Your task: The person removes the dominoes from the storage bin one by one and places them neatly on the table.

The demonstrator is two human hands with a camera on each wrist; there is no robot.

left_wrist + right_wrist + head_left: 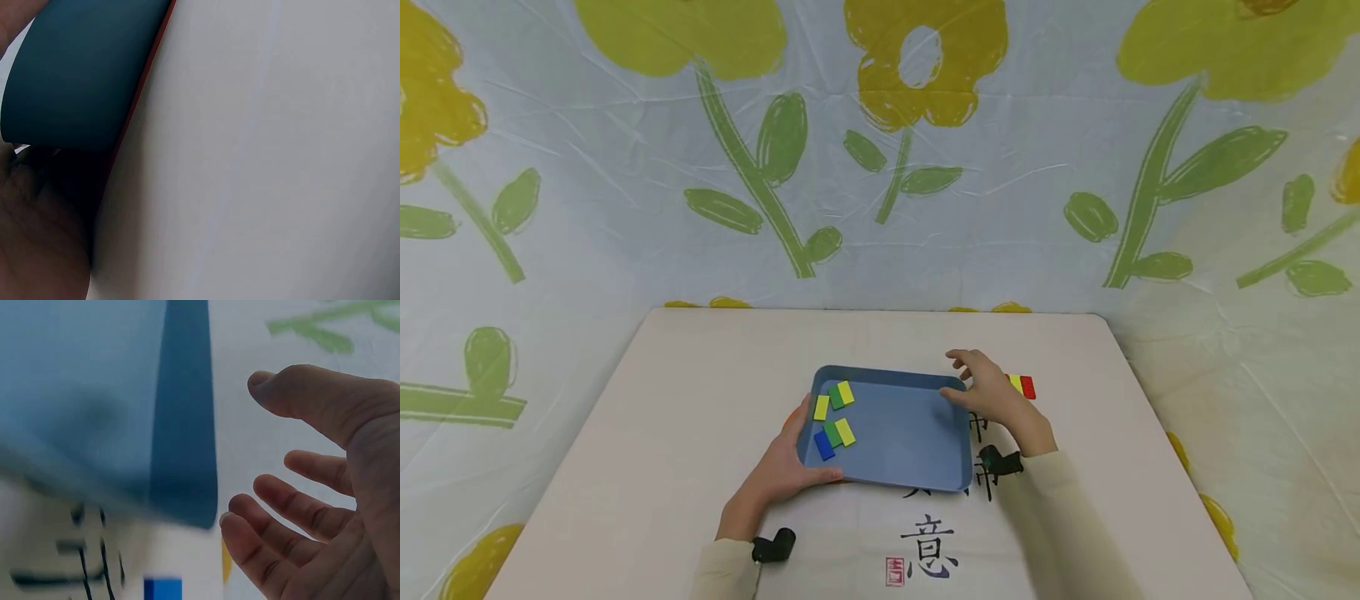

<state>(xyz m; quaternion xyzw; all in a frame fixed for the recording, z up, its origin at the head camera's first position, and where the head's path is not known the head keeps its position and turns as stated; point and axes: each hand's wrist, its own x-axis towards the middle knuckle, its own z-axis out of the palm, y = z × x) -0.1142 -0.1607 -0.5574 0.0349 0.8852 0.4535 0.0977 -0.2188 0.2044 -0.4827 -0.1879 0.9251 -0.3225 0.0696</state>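
A blue rectangular tray (902,433) is held up, tilted, over the middle of the table. My left hand (781,468) grips its left end, with the thumb along the near edge. Several small yellow, green and blue blocks (824,445) lie in the tray's left part. Beneath the tray shows a thin red-orange edge (139,87); the rest of that thing is hidden. Beside the tray's right end is my right hand (992,393), its fingers spread and loosely bent. In the right wrist view, a gap separates this hand (312,487) from the tray wall (184,425), and it holds nothing.
Yellow and red blocks (1027,387) lie on the table right of my right hand. A blue block (164,589) shows below the tray in the right wrist view. The white table (647,467) bears a cloth with black characters (929,546). A flower-printed sheet (970,242) hangs behind.
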